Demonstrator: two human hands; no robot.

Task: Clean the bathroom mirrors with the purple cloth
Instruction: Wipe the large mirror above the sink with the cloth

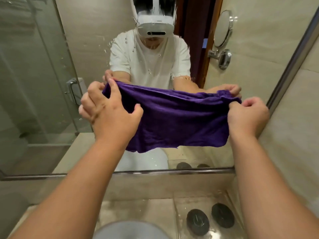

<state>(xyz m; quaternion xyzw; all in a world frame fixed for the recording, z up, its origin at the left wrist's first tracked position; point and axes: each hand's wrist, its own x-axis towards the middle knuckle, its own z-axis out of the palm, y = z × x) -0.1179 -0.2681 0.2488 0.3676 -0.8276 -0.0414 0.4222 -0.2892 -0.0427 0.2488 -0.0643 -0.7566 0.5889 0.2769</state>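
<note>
Head view. The cloth (pixel 181 118) is held spread out between the two hands, in front of the mirror (pixel 82 49). Its upper left corner is gripped by the left hand (pixel 110 116): the thumb is laid on the near face and the fingers are curled over the top edge. Its upper right corner is pinched by the right hand (pixel 246 116), with the fingers closed on the bunched fabric. The top edge is drawn fairly taut between the hands, and the lower edge hangs free below them. Whether the cloth touches the glass cannot be told.

Water drops (pixel 105 50) are seen on the glass above the hands. A round wall mirror (pixel 222 29) on a chrome arm is reflected above the right hand. A door handle (pixel 72 90) is reflected just left of the left hand.

The counter (pixel 138 209) is seen below the hands. Two dark discs (pixel 197 222) are set on it side by side, beside the right forearm. A grey round rim (pixel 129 229) is partly visible between the forearms.
</note>
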